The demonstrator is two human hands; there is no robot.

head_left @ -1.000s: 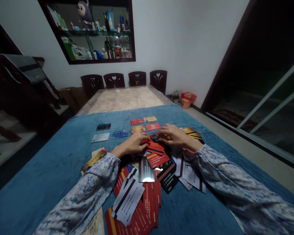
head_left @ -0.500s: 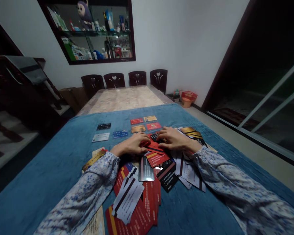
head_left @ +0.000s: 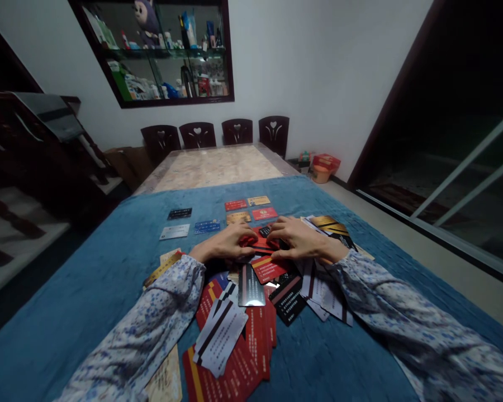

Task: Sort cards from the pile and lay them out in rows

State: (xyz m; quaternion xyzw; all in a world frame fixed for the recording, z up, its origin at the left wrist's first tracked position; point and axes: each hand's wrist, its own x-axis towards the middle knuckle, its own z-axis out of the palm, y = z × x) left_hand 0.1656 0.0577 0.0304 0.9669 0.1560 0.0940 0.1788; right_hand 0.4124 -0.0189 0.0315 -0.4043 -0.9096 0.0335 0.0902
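Observation:
At the far end of the pile, my left hand (head_left: 228, 244) curls its fingers round the left side of some red cards (head_left: 260, 245) with a dark stripe. My right hand (head_left: 299, 240) closes on their right side, thumb at the near edge. A small black card (head_left: 264, 230) shows between the fingertips. Just below the hands lie a red card with a yellow stripe (head_left: 268, 269), a grey card (head_left: 251, 286) and a black card (head_left: 289, 298). How many cards the fingers hold is hidden.
White striped cards (head_left: 222, 338) overlap red ones (head_left: 257, 335) nearer me. Beyond my hands lie separate cards, including a blue card (head_left: 207, 226), a silver card (head_left: 174, 231) and a gold card (head_left: 238, 218). Gold-and-black cards (head_left: 333, 226) lie right, on the blue cloth (head_left: 121, 268).
My fingers have shifted slightly round the red cards, and my right thumb now lies lower over the yellow-striped red card. The view has tilted slightly.

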